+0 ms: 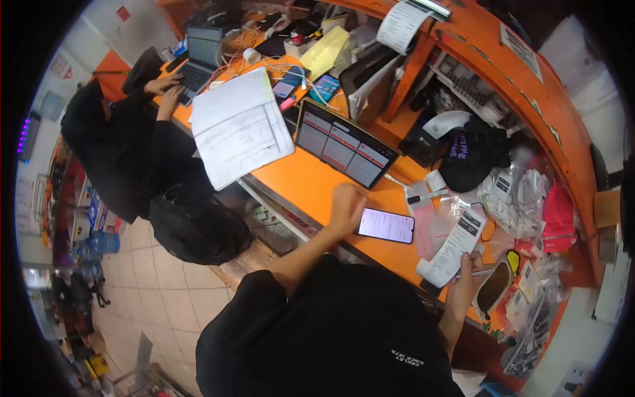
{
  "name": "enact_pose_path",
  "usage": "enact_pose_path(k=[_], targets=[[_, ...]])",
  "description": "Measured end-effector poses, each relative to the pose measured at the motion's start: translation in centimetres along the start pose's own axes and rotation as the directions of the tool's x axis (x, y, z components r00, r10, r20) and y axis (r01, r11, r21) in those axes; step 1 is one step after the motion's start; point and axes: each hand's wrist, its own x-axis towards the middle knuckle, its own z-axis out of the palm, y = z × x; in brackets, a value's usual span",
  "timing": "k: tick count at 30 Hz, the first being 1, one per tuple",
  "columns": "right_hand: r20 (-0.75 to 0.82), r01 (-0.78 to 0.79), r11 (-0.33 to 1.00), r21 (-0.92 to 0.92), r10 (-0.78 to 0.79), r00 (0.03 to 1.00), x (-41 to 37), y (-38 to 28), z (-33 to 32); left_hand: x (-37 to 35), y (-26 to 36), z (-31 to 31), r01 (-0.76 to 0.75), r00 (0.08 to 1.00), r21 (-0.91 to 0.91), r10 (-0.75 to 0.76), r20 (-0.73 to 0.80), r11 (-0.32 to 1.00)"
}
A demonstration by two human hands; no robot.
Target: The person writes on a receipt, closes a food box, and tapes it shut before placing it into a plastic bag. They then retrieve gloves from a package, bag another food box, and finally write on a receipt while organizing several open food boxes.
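My left hand [347, 206] rests on the orange desk, its fingers curled in and slightly blurred. It is just left of a phone [386, 225] with a lit screen, and below a tablet [345, 143] showing red and white panels. My right hand [465, 276] is closed at the lower right edge of a long printed receipt [455, 245]. A slim, pen-like object [477, 272] sticks out to the right from between its fingers. Part of the grip is hidden. Beside this hand lies a brown-lensed item with a pale rim [493, 288].
At left, another person [126, 152] types on a laptop [198, 63]. An open notebook [239, 129] overhangs the desk edge. Plastic bags [522, 202], a black cap [473, 155] and a pink packet [559, 223] crowd the right. A receipt roll [401, 28] hangs from the orange shelf.
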Motion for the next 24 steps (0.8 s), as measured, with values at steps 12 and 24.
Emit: enact_pose_path(k=[12, 24], targets=[[-0.299, 0.129, 0.875, -0.467, -0.294, 0.908, -7.4, -0.6, -2.1, 0.3, 13.7, 8.7, 0.544, 0.327, -0.551, 0.444, 0.834, 0.633], [-0.869, -0.195, 0.88, -0.433, -0.35, 0.35, -23.0, 1.7, -3.6, -10.9, 26.1, 8.8, 0.69, -0.101, -0.508, 0.764, 0.637, 0.515]])
